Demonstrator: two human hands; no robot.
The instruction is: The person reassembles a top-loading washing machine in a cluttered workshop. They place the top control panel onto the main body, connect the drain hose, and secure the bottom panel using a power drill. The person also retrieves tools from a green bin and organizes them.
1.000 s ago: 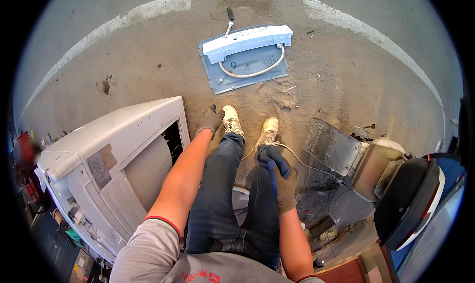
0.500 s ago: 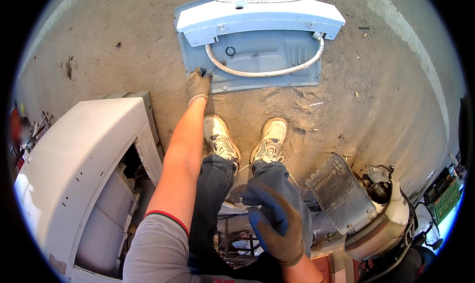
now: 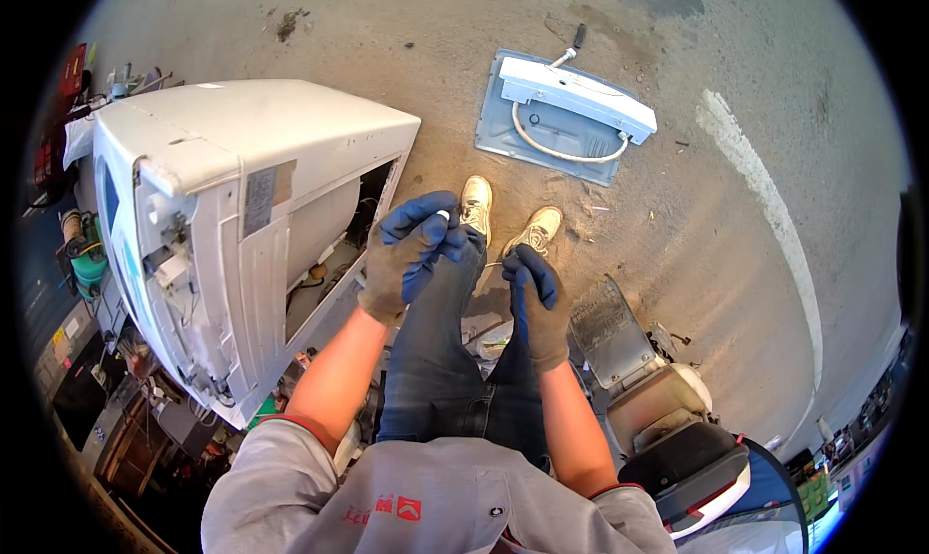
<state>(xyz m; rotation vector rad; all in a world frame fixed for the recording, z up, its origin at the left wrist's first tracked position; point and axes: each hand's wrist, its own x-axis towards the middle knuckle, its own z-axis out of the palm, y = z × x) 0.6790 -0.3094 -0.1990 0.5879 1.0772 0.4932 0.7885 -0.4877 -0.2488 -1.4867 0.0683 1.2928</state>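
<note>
My left hand (image 3: 411,254), in a blue and brown work glove, is raised in front of my legs beside the white appliance. Its thumb and fingers pinch a small white piece (image 3: 443,214), too small to name. A little lower, my right hand (image 3: 540,307) wears the same kind of glove. Its fingers are curled in against the thumb, and what they hold, if anything, is hidden. Beyond my shoes lies a blue-grey metal panel (image 3: 494,133) with a long white housing (image 3: 571,89) on it. A pale hose (image 3: 547,149) loops out from the housing.
At the left the white appliance (image 3: 319,119), like a washing machine, lies with one side uncovered, showing parts inside. A scooter (image 3: 668,399) with a dark seat stands at the lower right. Tools and clutter crowd the far left. A white line (image 3: 774,215) marks the ground.
I have straightened up, so more of the appliance shows. My left hand has left the panel's near corner and come back towards me with the small white piece. My right hand's fingers have closed.
</note>
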